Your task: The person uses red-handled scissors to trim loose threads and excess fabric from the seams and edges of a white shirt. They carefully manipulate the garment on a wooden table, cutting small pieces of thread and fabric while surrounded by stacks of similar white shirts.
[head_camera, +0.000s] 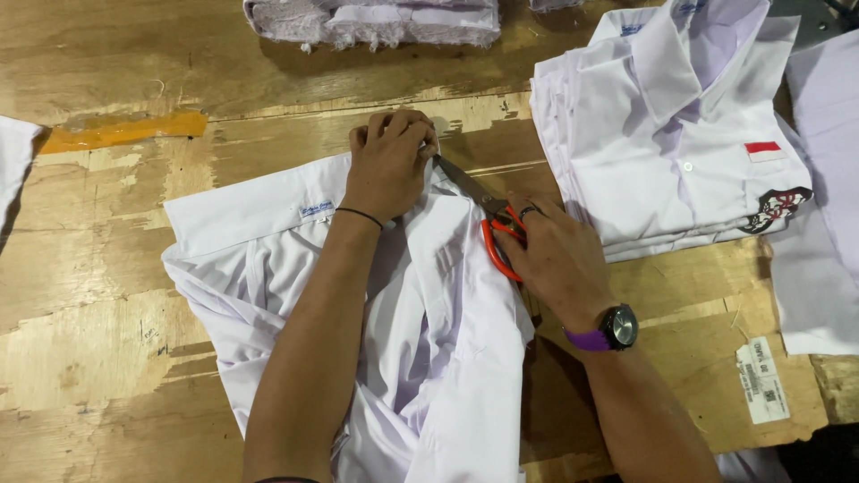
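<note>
Shirt (pixel 268 268): white, rumpled, centre of wooden table (pixel 89 295), collar far.
Left hand (pixel 389 165): fist bunched on shirt fabric near collar.
Right hand (pixel 555 259): fingers through orange-handled scissors (pixel 488 224), blades aimed at the pinched fabric.
Progress: snip seemingly under way; no cut piece visible.
Folded shirts (pixel 671 134): stacked far right, apparently finished.
Fabric stack (pixel 376 20): far edge.

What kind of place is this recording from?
Probably a garment workshop or finishing table: a stack of folded white shirts, scissors in the right hand working on a white shirt, and a worn plywood table.
</note>
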